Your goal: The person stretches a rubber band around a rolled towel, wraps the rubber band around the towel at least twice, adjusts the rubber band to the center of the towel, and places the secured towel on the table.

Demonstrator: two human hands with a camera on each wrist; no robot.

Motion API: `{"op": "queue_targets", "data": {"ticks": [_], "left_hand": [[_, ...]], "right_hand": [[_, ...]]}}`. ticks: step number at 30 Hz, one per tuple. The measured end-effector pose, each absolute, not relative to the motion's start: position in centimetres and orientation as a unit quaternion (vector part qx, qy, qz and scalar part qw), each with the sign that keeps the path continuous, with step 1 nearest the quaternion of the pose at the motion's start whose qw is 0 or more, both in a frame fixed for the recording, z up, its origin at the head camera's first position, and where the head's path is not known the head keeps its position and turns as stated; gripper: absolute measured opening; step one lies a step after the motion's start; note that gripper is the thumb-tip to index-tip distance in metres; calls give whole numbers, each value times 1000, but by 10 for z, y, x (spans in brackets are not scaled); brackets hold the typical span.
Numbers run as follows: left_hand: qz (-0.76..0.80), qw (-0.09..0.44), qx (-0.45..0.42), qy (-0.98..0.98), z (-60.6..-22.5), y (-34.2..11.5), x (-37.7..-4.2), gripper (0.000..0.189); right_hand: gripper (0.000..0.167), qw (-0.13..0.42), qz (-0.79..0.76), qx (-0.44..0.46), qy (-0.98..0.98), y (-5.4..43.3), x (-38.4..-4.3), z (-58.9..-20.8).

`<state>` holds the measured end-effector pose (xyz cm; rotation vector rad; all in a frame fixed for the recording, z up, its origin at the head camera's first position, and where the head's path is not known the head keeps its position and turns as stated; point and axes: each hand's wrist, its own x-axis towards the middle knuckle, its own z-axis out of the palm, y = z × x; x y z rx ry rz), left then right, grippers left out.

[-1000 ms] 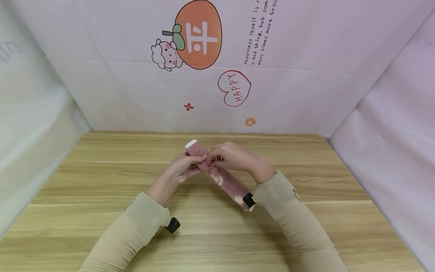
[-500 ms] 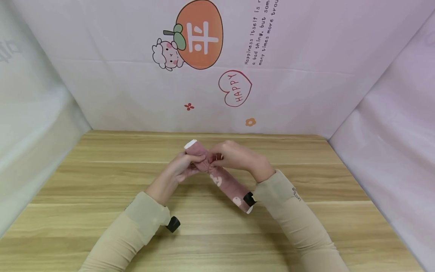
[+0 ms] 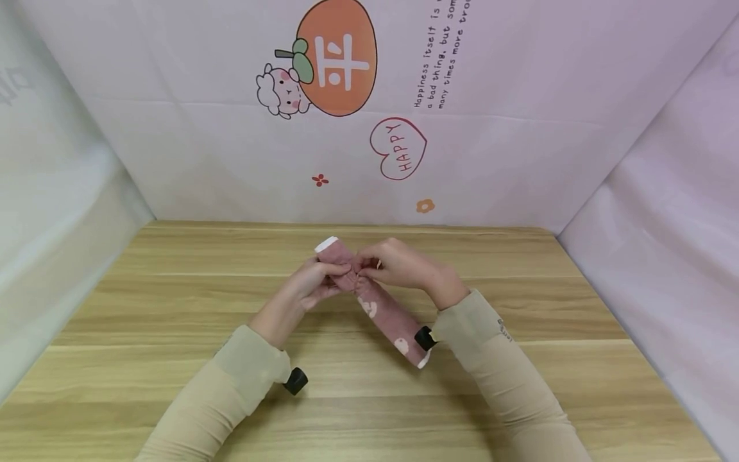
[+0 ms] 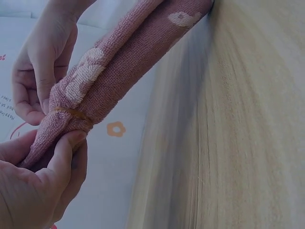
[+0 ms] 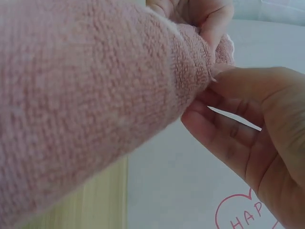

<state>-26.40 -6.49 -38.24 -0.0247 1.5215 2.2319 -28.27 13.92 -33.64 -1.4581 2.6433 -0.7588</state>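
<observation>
A pink terry towel [image 3: 388,316] with pale patches is rolled into a long tube and slants across the middle of the head view. Near its upper end my left hand [image 3: 308,282] grips it, thumb on top and fingers beneath. A thin brown rubber band [image 4: 71,113] circles the towel just beyond the left thumb, cinching the cloth into folds. My right hand [image 3: 401,264] has its thumb and fingertips pinched together at the band, against the towel's side. Those fingertips partly hide what they pinch. In the right wrist view the towel roll [image 5: 86,100] fills the left side.
The towel is held above a wood-grain table [image 3: 369,410]. Behind the table stands a white printed cloth backdrop [image 3: 508,167], with white cloth walls [image 3: 63,173] at the sides. A small black wrist camera [image 3: 296,381] sits at each cuff.
The towel's lower end has swung slightly down toward the table's front. My right fingers have shifted a little at the band, while the left hand keeps its grip.
</observation>
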Motion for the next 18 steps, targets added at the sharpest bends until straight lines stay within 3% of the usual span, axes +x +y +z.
{"op": "queue_targets", "data": {"ticks": [9, 18], "left_hand": [[811, 222, -1, 541, -379, -64, -262, 15], [807, 218, 3, 549, -382, -60, -263, 20]], "right_hand": [[14, 8, -205, -506, 838, 139, -283, -330], [12, 51, -169, -493, 852, 137, -279, -320]]}}
